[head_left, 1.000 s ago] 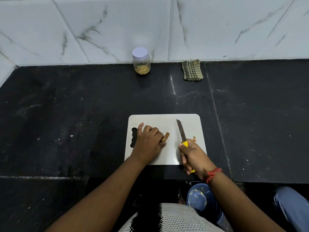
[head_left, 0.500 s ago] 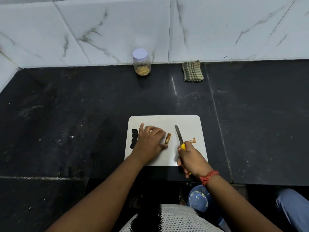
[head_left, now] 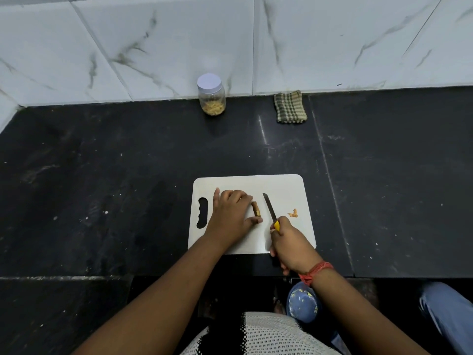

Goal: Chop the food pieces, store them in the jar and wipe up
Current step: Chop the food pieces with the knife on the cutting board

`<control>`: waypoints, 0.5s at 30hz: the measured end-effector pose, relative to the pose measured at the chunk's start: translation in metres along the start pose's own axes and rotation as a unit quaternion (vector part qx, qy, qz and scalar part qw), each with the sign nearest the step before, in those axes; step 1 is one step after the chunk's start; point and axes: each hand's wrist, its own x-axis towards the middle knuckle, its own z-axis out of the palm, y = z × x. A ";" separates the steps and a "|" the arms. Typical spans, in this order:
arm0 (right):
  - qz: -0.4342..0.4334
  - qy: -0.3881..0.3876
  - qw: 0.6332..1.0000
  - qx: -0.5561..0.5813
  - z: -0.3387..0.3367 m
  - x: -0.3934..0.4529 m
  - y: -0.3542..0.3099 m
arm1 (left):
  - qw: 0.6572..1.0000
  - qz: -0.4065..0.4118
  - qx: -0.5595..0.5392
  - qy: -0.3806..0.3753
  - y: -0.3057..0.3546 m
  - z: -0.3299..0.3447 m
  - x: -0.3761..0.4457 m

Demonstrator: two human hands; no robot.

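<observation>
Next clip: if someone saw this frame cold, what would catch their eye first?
The white cutting board on the black counter, near its front edge. On it the left hand rests beside a brown food piece, while the right hand grips a yellow-handled knife. Against the marble wall stand a lidded jar and a folded checked cloth.

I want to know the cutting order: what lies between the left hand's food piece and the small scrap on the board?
Only the knife, held by the right hand; head view.
</observation>
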 end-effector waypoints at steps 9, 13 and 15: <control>-0.047 0.015 0.986 -0.158 0.007 0.010 0.001 | 1.000 -0.007 -0.026 -0.001 0.001 0.000 -0.003; -0.048 0.016 0.982 -0.184 0.010 0.013 0.000 | 1.000 -0.009 -0.026 -0.005 0.001 -0.001 -0.003; -0.047 0.017 0.980 -0.191 0.010 0.014 -0.001 | 1.000 -0.011 -0.026 -0.006 0.000 0.000 -0.003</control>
